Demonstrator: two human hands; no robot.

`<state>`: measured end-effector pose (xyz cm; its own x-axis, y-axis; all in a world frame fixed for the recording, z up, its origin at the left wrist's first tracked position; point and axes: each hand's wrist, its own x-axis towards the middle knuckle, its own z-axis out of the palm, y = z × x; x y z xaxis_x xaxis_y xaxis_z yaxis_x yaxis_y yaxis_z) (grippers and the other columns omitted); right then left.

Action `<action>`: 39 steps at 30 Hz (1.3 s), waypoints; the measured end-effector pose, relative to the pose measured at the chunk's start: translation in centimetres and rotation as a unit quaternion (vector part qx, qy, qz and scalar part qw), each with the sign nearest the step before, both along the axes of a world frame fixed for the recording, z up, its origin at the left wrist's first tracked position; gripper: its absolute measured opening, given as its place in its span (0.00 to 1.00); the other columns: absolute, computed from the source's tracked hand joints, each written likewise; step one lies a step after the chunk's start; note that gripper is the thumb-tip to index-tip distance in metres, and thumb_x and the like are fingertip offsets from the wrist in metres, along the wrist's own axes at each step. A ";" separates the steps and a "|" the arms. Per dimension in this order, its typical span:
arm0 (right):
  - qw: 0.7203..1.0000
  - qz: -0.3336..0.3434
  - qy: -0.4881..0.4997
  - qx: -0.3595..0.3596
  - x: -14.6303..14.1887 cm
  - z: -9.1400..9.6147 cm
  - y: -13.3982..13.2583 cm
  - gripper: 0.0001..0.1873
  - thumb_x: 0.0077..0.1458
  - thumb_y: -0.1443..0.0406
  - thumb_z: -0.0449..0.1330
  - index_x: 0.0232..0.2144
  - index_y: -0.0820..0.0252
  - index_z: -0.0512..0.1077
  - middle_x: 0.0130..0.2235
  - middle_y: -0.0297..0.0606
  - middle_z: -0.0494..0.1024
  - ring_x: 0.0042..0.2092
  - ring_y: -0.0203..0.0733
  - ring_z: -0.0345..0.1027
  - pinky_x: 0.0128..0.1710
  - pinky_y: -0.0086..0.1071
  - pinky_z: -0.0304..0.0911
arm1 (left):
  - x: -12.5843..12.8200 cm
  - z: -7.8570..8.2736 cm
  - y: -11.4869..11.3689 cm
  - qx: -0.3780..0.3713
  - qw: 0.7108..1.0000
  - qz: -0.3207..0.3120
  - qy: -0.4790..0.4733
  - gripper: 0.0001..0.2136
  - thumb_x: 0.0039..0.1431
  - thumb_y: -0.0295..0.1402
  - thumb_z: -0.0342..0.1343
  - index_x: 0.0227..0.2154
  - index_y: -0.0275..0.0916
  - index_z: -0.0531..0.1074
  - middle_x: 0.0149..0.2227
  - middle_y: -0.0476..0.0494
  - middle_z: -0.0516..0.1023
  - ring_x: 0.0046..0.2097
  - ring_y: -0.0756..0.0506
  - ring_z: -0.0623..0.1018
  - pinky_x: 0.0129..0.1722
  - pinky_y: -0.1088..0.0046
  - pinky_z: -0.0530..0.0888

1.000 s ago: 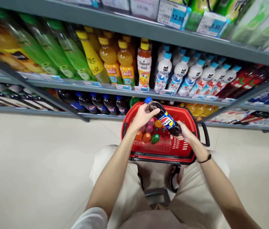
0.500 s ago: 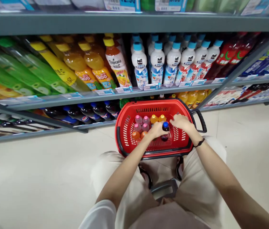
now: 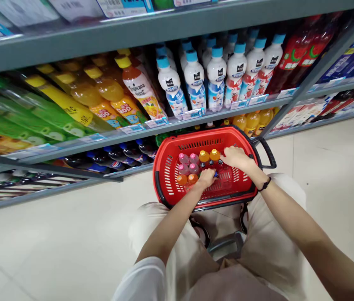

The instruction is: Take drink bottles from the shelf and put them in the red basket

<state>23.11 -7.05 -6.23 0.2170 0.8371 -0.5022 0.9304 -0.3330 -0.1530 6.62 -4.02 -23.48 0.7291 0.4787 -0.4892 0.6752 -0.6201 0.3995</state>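
Note:
A red plastic basket point(image 3: 164, 167) with black handles stands before my knees. My left hand point(image 3: 206, 177) reaches into it and is closed around a bottle with a blue cap point(image 3: 216, 174); the hand and the angle hide most of that bottle. My right hand point(image 3: 236, 157) is inside the right part of the basket, fingers partly spread and bent downward, beside the yellow-capped orange drinks point(image 3: 214, 155). Several pink-capped bottles point(image 3: 183, 169) stand at the left in the basket. Orange-capped bottles point(image 3: 182, 179) are in front of them, close to my left wrist.
A grey shelf edge point(image 3: 177, 123) runs just behind the basket. Above it stand white bottles with blue caps point(image 3: 216, 77), Tropicana bottles point(image 3: 142, 90) and green bottles point(image 3: 32, 113). Dark cola bottles point(image 3: 111, 156) lie on the lower shelf. The black basket handle point(image 3: 268, 154) sticks out at right.
My left hand has moved lower in the basket, and the blue-capped bottle went down from upright view to mostly hidden. My right hand moved slightly toward the orange drinks. The view tilted.

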 end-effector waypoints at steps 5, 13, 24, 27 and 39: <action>1.000 0.006 0.004 -0.021 -0.5 -0.1 0.1 0.24 0.70 0.59 0.51 0.53 0.72 0.77 0.53 0.62 0.79 0.58 0.60 0.74 0.57 0.45 0.65 | 0.3 0.8 0.0 0.044 0.999 0.019 0.017 0.16 0.70 0.39 0.56 0.54 0.35 0.73 0.49 0.39 0.79 0.51 0.41 0.80 0.55 0.53 0.77; 0.997 -0.004 0.001 -0.073 -0.3 -1.1 -0.3 0.23 0.67 0.54 0.61 0.57 0.63 0.72 0.58 0.47 0.74 0.57 0.50 0.71 0.59 0.51 0.68 | 0.2 2.4 0.2 0.047 0.999 0.006 0.023 0.16 0.69 0.39 0.57 0.54 0.35 0.73 0.51 0.38 0.78 0.53 0.40 0.79 0.56 0.52 0.76; 0.996 0.080 0.011 -0.045 -2.7 -1.1 -1.3 0.20 0.66 0.65 0.54 0.52 0.72 0.79 0.55 0.61 0.79 0.58 0.61 0.75 0.57 0.47 0.68 | -2.2 11.7 0.2 0.042 0.999 0.005 -0.016 0.15 0.51 0.38 0.69 0.40 0.36 0.82 0.38 0.34 0.85 0.45 0.33 0.85 0.46 0.60 0.81; 0.995 0.090 0.020 -0.036 -2.7 -1.7 -1.7 0.22 0.65 0.66 0.53 0.54 0.71 0.78 0.56 0.62 0.78 0.58 0.62 0.74 0.57 0.48 0.68 | -3.9 17.4 2.3 0.064 0.988 0.038 -0.138 0.10 0.59 0.33 0.61 0.42 0.39 0.82 0.41 0.42 0.86 0.43 0.42 0.85 0.44 0.71 0.79; 0.993 0.107 0.051 -0.010 -2.4 -3.7 -2.9 0.21 0.66 0.67 0.52 0.54 0.71 0.78 0.56 0.63 0.77 0.59 0.64 0.74 0.59 0.51 0.67 | -12.2 59.7 22.0 0.531 0.606 0.279 -0.523 0.10 0.66 0.27 0.48 0.43 0.36 0.74 0.45 0.36 0.80 0.47 0.41 0.78 0.55 0.61 0.71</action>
<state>20.71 -9.94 -9.90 -0.0174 0.8479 -0.5299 0.9601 -0.1337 -0.2456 -5.61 18.02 36.20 -0.0448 0.4331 0.9002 0.6203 -0.6943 0.3649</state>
